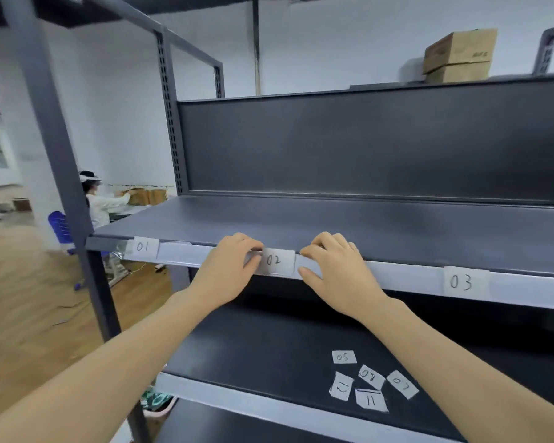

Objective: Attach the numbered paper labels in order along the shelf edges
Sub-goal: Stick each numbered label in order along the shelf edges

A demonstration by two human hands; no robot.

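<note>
At centre frame, label 02 (277, 261) sits on the shelf edge (397, 278); the left hand (227, 271) apparently pinches its left side, while the right hand (338, 273) curls over the shelf edge just beside it. Thin, limp paper should crease easily, so corners look the safest hold.

The left forearm (109, 362) and right forearm (461, 372) are bare and stretched forward and upward, drawing closer toward the hands. The left hand (226, 270) is held palm down, its fingers (247, 243) curled over the top of the shelf edge (397, 276) and its thumb (253, 260) pressed against the front. Just to its right, the right hand (336, 273) is set in a mirrored pose, fingers (314, 249) bent over the top and thumb (307, 271) stretched toward the left hand. A small gap is left between the two hands.
</note>
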